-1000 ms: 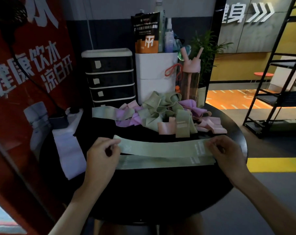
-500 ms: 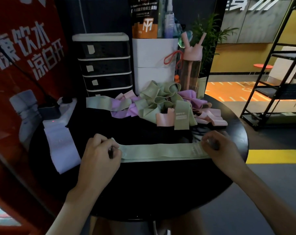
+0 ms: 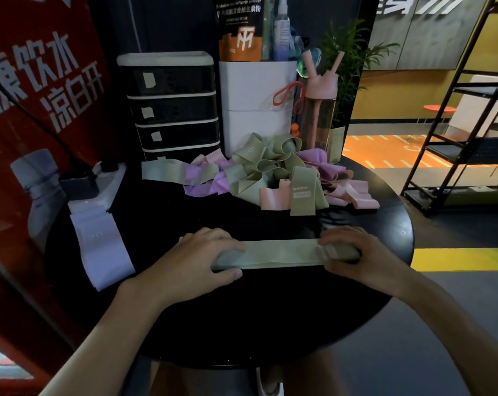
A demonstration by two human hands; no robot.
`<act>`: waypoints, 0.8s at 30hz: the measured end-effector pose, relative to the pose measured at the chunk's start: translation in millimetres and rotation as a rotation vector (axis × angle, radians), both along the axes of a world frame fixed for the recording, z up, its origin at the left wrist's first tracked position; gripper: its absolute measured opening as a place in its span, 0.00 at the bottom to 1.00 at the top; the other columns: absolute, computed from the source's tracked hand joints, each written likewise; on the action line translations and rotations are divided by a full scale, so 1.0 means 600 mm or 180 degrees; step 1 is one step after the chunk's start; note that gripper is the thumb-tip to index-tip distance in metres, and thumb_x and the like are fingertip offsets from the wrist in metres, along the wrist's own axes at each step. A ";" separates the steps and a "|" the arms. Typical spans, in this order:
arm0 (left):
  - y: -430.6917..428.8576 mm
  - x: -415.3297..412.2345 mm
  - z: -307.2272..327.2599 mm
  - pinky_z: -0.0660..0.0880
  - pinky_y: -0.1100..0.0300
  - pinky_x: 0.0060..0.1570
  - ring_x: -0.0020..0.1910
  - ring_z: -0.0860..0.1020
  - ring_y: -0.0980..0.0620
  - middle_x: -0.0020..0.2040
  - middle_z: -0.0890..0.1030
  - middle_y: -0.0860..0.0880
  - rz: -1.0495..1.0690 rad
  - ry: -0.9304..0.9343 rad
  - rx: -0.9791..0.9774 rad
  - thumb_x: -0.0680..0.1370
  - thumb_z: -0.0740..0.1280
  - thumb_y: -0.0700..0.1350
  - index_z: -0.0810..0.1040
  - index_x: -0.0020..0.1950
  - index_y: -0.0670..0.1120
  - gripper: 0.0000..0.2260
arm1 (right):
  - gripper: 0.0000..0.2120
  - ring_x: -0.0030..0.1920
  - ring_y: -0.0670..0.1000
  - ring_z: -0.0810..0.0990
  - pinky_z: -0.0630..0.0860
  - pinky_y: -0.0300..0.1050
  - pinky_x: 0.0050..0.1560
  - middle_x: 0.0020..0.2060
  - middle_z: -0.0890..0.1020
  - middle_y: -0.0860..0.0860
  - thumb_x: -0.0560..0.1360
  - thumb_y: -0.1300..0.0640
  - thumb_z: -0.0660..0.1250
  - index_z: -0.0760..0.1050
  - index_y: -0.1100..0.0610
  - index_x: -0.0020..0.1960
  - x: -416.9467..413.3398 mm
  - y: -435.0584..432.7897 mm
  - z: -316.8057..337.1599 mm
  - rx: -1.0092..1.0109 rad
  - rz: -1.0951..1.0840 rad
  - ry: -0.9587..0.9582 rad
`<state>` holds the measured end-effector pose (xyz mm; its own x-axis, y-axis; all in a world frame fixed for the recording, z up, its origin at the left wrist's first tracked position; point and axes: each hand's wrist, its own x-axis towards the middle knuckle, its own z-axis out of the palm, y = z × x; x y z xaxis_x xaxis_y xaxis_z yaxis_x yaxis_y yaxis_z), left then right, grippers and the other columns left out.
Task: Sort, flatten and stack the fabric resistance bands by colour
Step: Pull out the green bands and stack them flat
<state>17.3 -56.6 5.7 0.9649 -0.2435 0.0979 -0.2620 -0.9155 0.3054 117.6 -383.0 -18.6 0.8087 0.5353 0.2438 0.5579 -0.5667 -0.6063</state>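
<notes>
Head view looks down on a round black table (image 3: 270, 324) where a green band (image 3: 282, 254) lies stretched left to right along the near middle. The left hand (image 3: 196, 261) rests flat over the band's left end, fingers fairly straight along the far edge and thumb along the near edge. It holds nothing, so it seems to be pressing the fabric down to smooth it. The right hand (image 3: 365, 252) covers the right end with fingers bent over it. In this dim light I cannot tell whether it pinches the band or only weighs on it. With one hand at each end, the band is kept taut and square, which suits the flattening step.

On the far side lies a tangled heap of bands (image 3: 270, 178), green, purple and pink, so most of the sorting appears undone. A pale lilac band (image 3: 102, 250) lies flat near the left edge, well apart from the green one, likely to start a separate colour pile. Beyond it sits a power strip (image 3: 96, 184), with a drawer unit (image 3: 170, 107) and a pink bottle (image 3: 322, 110) at the back.
</notes>
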 end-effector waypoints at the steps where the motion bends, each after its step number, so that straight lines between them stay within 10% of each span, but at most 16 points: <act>1: 0.000 0.001 0.000 0.64 0.55 0.67 0.64 0.66 0.62 0.64 0.69 0.65 -0.0015 -0.0031 -0.0031 0.78 0.66 0.61 0.72 0.68 0.65 0.19 | 0.19 0.65 0.41 0.70 0.64 0.61 0.69 0.57 0.75 0.32 0.66 0.43 0.75 0.75 0.32 0.54 0.002 -0.001 -0.002 0.0049 0.0000 -0.0013; 16: -0.010 0.004 0.011 0.63 0.55 0.68 0.63 0.66 0.62 0.63 0.68 0.65 -0.0012 0.0027 0.0145 0.78 0.65 0.60 0.71 0.67 0.63 0.17 | 0.17 0.62 0.37 0.71 0.65 0.57 0.69 0.56 0.76 0.34 0.64 0.38 0.69 0.76 0.35 0.53 -0.004 0.002 0.002 -0.0052 -0.0031 -0.0091; 24: -0.087 0.024 -0.007 0.65 0.56 0.62 0.59 0.70 0.60 0.59 0.73 0.61 0.0047 -0.0660 -0.0364 0.80 0.64 0.58 0.77 0.63 0.57 0.14 | 0.09 0.50 0.47 0.80 0.73 0.34 0.48 0.47 0.82 0.47 0.73 0.58 0.73 0.78 0.48 0.51 0.033 0.030 0.027 0.0780 -0.0671 0.0162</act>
<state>31.9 -108.6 1.2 0.9247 -0.2056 0.3204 -0.3168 -0.8822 0.3483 137.4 -365.2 -2.3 0.9100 0.2850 0.3012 0.4093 -0.5002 -0.7630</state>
